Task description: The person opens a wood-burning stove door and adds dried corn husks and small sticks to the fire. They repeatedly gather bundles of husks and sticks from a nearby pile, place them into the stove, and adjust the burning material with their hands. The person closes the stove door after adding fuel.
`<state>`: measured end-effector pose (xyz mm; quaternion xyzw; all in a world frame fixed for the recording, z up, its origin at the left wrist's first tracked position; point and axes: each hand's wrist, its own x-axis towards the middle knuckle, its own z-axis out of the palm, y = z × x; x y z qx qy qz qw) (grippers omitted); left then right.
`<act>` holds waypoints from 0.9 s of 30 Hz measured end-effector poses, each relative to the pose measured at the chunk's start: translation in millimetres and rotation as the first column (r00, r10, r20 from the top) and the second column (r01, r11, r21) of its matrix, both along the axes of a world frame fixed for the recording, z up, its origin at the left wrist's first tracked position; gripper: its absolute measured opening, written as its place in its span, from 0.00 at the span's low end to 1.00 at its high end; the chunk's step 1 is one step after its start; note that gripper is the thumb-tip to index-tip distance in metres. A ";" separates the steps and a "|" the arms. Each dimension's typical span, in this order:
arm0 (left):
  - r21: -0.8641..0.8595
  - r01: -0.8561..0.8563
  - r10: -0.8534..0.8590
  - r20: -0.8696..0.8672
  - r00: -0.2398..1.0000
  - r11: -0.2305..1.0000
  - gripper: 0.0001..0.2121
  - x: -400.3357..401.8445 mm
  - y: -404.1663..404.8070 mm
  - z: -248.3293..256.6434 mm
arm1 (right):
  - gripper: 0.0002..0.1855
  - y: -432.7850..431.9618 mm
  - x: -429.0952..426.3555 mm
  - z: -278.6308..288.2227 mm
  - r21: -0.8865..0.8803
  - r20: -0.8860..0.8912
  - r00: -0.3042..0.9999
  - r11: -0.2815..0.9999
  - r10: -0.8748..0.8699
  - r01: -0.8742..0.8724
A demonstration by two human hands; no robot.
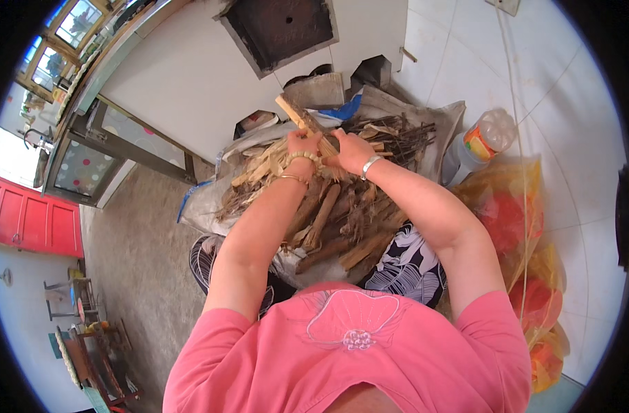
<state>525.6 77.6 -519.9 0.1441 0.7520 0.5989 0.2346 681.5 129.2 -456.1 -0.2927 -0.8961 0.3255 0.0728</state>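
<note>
Both hands are on a pale split stick of wood [292,111] with a frayed, splintered lower end, held slanting over the pile. My left hand [302,144], wearing a beaded bracelet, grips it near the middle. Close beside it, my right hand [351,151] has thumb and fingers on the splintered part. Beneath them lies a heap of firewood: pale wood pieces [263,168] on the left, thin dark twigs [402,137] at the upper right, and thicker sticks [323,211] nearer my knees. A greyish woven sack [201,209] is spread under the heap.
A white tiled stove front [190,77] with a dark recessed panel [283,31] and low openings [371,72] stands ahead. On the right are a plastic bottle [492,129] and yellow plastic bags [531,206] with red contents. A cabinet [134,129] and concrete floor [144,232] lie left.
</note>
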 end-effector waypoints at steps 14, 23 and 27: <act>0.121 0.212 -0.233 0.195 0.953 0.970 0.22 39.6 34.0 68.0 | 0.42 24.5 28.7 51.5 0.002 0.076 0.980 0.983 -0.181 0.182; 0.093 0.464 -0.473 0.163 0.866 0.881 0.25 58.0 37.4 117.1 | 0.39 54.1 56.0 50.6 -0.040 -0.017 0.933 0.933 -0.360 0.359; 0.005 0.500 -0.500 0.051 0.865 0.866 0.25 34.1 36.9 133.7 | 0.39 68.6 61.3 40.0 -0.049 -0.030 0.906 0.906 -0.422 0.421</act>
